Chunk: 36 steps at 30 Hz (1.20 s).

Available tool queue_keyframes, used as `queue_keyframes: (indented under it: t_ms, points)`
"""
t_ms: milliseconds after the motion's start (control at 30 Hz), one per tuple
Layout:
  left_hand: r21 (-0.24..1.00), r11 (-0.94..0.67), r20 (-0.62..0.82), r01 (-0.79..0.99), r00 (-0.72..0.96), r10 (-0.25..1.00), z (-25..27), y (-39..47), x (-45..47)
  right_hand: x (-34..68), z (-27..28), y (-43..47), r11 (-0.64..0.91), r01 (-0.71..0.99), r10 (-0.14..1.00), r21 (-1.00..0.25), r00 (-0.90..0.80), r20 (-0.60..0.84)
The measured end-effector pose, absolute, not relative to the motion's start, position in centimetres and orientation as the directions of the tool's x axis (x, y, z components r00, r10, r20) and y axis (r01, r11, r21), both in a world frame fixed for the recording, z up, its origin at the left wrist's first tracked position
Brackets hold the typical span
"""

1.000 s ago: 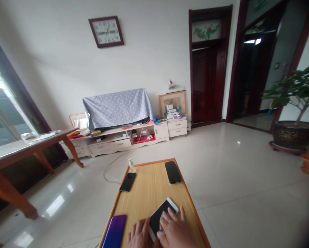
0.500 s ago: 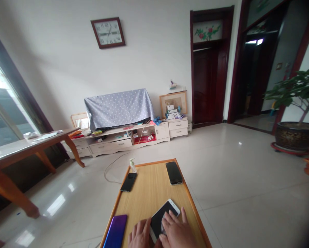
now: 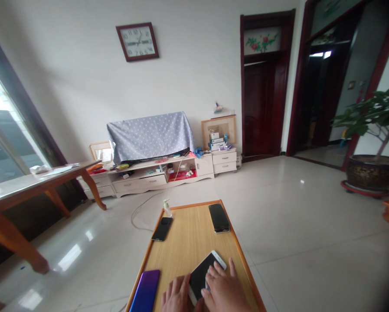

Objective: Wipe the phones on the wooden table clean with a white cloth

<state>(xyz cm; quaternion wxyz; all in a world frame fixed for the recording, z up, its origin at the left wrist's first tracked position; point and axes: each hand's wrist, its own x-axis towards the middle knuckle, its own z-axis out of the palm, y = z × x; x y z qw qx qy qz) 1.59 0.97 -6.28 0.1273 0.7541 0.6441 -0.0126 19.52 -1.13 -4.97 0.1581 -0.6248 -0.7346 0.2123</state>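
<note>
A white smartphone (image 3: 201, 274) with a dark screen lies slantwise on the small wooden table (image 3: 184, 242). My left hand (image 3: 176, 295) grips its lower left edge, the fingers curled along the side. Across the right part of the screen lies my right hand (image 3: 223, 284), fingers stretched forward and pressed down. Beneath those fingers a small pale cloth-like piece (image 3: 207, 282) peeks out, mostly hidden by the hand. To the left of my left hand is a purple-blue phone (image 3: 145, 291), cut off by the lower frame edge.
Two more dark phones, one at left (image 3: 162, 229) and one at right (image 3: 219, 218), lie toward the table's far end. A pump bottle (image 3: 167, 208) stands at its far left corner. Beyond are a white cabinet (image 3: 138, 184), a wooden table (image 3: 51, 177) and a potted plant (image 3: 370, 171).
My right hand has shifted slightly over the screen, toward the right and up the phone. The left hand and the white smartphone stay in place.
</note>
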Motion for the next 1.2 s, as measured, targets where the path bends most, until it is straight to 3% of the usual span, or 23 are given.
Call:
queue_keyframes:
  t_ms: [100,333,500,700,967,1200]
  points:
    - [0.177,-0.139,-0.183,0.974,0.172,0.968,-6.5,1.1,1.5,19.7,-5.6,-1.2,0.124,0.849,0.983,-0.514,-0.175,-0.053]
    - [0.183,-0.144,-0.153,0.973,0.172,0.973,-6.6,0.9,1.8,19.8,-7.1,0.0,0.146,0.853,0.989,-0.502,-0.118,0.087]
    - [0.191,-0.128,-0.167,0.973,0.160,0.973,-6.2,0.8,1.8,19.7,-5.8,-0.5,0.148,0.866,0.989,-0.477,-0.126,0.078]
    - [0.185,-0.133,-0.191,0.974,0.168,0.967,-6.1,0.9,1.8,19.9,-4.9,-1.8,0.120,0.860,0.983,-0.496,-0.174,-0.064]
    - [0.188,-0.140,-0.161,0.972,0.171,0.972,-6.2,0.8,2.0,19.8,-7.1,-0.4,0.164,0.849,0.986,-0.503,-0.135,0.093]
    - [0.178,-0.125,-0.181,0.976,0.158,0.971,-6.3,0.9,1.8,19.9,-5.6,-1.3,0.145,0.845,0.987,-0.515,-0.158,0.019]
